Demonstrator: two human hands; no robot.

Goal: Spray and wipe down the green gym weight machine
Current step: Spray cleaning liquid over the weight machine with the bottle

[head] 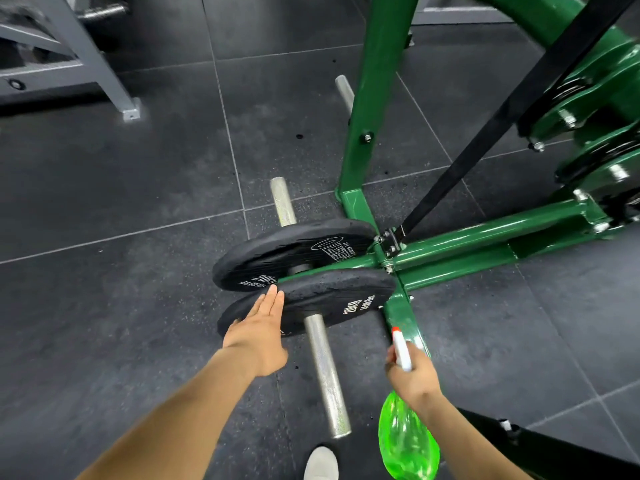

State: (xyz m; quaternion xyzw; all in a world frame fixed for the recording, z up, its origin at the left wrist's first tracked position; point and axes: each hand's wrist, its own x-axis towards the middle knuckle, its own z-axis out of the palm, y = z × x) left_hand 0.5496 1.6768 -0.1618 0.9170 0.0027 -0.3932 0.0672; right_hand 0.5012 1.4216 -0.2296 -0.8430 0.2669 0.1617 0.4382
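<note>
The green weight machine (360,109) filled the right half of the frame, its upright post rising at centre right and its low base bars running toward the lower right. Two black weight plates (298,252) sat on steel pegs (327,375) at the frame's centre, just left of the base joint. The left hand (258,329) lay at lower centre with its fingers (273,299) straight and together, flat on the rim of the nearer plate, tips touching the gap between the two plates. The right hand (414,374), at lower right, was wrapped around the neck of a green spray bottle (407,441), its white, red-tipped nozzle pointing up toward the green base bar just beyond the fingers. A grey frame (69,57) stood at upper left on the dark tiled floor (121,202).
</note>
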